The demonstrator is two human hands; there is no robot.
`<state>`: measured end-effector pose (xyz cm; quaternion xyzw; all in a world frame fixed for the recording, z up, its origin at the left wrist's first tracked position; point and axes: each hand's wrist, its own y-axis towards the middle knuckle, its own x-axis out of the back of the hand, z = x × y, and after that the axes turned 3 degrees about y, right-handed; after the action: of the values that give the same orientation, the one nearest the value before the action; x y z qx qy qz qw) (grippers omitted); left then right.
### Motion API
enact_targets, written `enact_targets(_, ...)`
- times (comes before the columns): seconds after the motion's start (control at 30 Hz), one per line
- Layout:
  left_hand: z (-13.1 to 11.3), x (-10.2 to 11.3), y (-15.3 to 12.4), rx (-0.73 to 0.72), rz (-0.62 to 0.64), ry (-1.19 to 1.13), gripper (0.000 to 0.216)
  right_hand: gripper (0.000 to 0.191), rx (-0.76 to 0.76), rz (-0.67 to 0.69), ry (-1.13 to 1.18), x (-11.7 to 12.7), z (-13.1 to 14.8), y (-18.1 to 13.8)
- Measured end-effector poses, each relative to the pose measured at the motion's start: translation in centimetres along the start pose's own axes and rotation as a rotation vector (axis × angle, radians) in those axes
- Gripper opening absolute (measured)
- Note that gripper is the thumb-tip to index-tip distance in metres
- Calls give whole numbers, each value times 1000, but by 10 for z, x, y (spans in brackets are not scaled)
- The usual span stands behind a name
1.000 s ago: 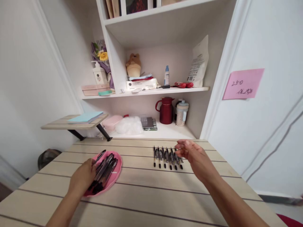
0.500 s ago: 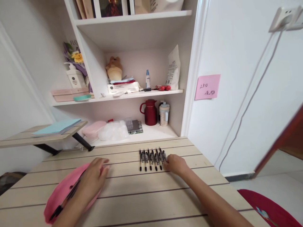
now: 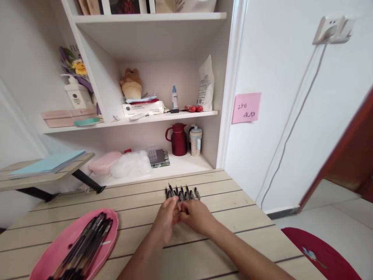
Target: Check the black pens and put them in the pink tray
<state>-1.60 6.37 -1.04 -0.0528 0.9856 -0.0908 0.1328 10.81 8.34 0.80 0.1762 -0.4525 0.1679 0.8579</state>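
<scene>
Two bare hands are touching fingertip to fingertip just below the middle of the frame, over a pale wooden table top (image 3: 233,217) made of long planks with dark seams. The left hand (image 3: 164,223) and the right hand (image 3: 196,216) are both lying with fingers bent and bunched, covering the near ends of a row of slim black pens (image 3: 182,193). The row is lying on the planks just above the hands, at the centre of the frame. One pen at its left end is sitting tilted against the others. Whether either hand is pinching a pen cannot be told, since the fingertips are hiding each other.

At the lower left, an oval pink plastic tray (image 3: 52,249) is resting on the same top, holding a loose bundle of black pens (image 3: 84,247), well apart from the hands.

Behind the table, a white built-in shelf unit (image 3: 145,116) is filling the upper left and centre. A dark red jug (image 3: 177,139) and a pale lidded cup (image 3: 196,140) are standing side by side in its lower bay, and a brown soft toy (image 3: 130,83) is sitting on the shelf above. On the white wall right of the shelves a pink paper note (image 3: 246,107) is hanging. A white wall socket (image 3: 332,28) is showing at the upper right with a cable running down. A round red mat (image 3: 326,252) is lying on the floor at the lower right.
</scene>
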Motion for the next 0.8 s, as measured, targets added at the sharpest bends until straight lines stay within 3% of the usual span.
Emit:
enact_targets(0.13,3,4,3,29,-40,-195,23,8,43,17,59,1,1,-1)
enact_targets(0.2,4,7,2,31,-61,-173,24,12,-21,-4,86,11,-15,7)
enact_targets(0.33,9,9,0,-1,-96,-69,29,12,-280,-196,1,25,-58,24)
enact_targets(0.47,17,5,-1,-28,-66,45,33,13,-352,-184,-42,9,-79,31)
enact_targets(0.63,22,1,-4,-48,-41,176,32,22,-336,-176,-105,-14,-81,31)
enact_targets(0.8,26,0,-3,-87,-9,244,32,28,-340,-133,-134,-5,-85,30)
